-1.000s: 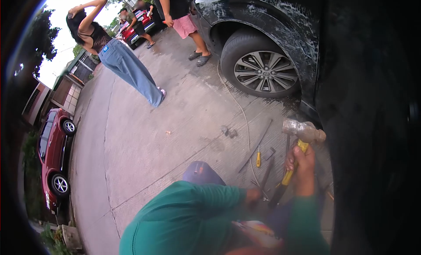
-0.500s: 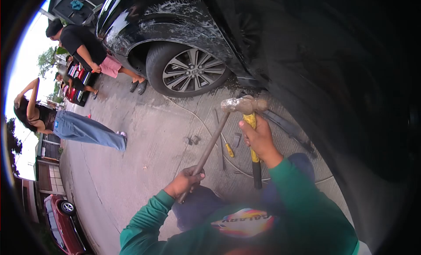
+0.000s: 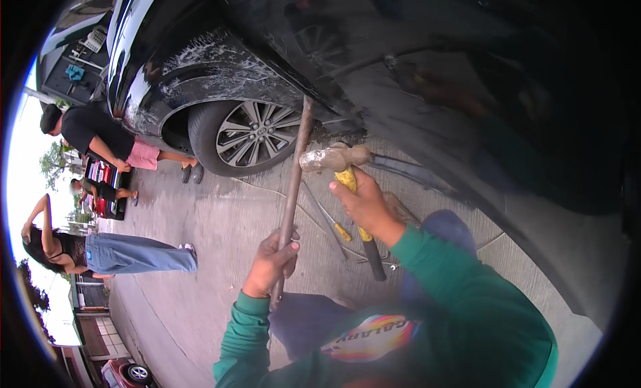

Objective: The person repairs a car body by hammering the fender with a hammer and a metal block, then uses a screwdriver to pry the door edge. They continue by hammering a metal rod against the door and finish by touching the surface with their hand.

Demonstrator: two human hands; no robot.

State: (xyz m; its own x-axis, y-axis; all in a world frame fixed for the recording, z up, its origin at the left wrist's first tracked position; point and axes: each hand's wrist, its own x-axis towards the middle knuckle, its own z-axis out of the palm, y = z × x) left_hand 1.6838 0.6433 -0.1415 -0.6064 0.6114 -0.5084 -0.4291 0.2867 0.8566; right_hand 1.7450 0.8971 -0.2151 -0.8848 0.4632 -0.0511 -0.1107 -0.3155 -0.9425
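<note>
My left hand [image 3: 272, 260] is wrapped round the lower part of a long brownish metal rod [image 3: 294, 178]. The rod stands nearly upright in view, its top end overlapping the lower edge of the black car's body [image 3: 374, 74] near the wheel arch. In my right hand [image 3: 367, 204] is a ball-peen hammer [image 3: 334, 158] with a yellow and black handle, gripped high up near the head. The hammer's face is right beside the rod's shaft. Behind the rod is the car's front wheel [image 3: 257, 136], and the fender [image 3: 214, 71] above it is scuffed whitish.
On the concrete lie a yellow-handled screwdriver [image 3: 342, 232], a flat metal bar [image 3: 324, 218], a wrench [image 3: 394, 266] and a thin hose [image 3: 264, 189]. A dark trim strip [image 3: 407, 172] lies beside the car. Several people stand at left, one in jeans [image 3: 137, 252]. A red car [image 3: 123, 373] is parked behind.
The rod has swung more upright, its top end moving up from the hammer head to the car's lower edge. The hammer has shifted left, and the view has turned toward the car.
</note>
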